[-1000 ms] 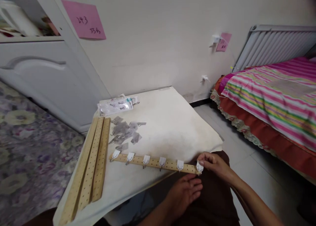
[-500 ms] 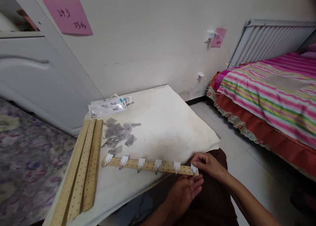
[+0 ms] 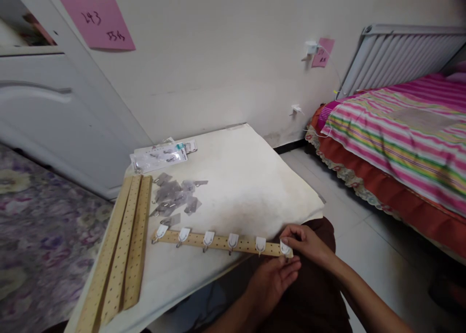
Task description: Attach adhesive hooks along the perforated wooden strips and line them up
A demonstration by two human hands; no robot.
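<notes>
Fingers of the right hand (image 3: pixel 308 244) pinch the end hook (image 3: pixel 285 248) just off the near edge of the table (image 3: pixel 233 197); the left hand's (image 3: pixel 268 280) spread below. The wooden strip (image 3: pixel 221 242) overhangs that edge, probably light, stiff, best held between hooks (image 3: pixel 233 241).

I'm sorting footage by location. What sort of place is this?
Probably a bedroom in a home: there's a bed with a striped cover, a white cabinet, and a cloth-covered table used as a work surface.
</notes>
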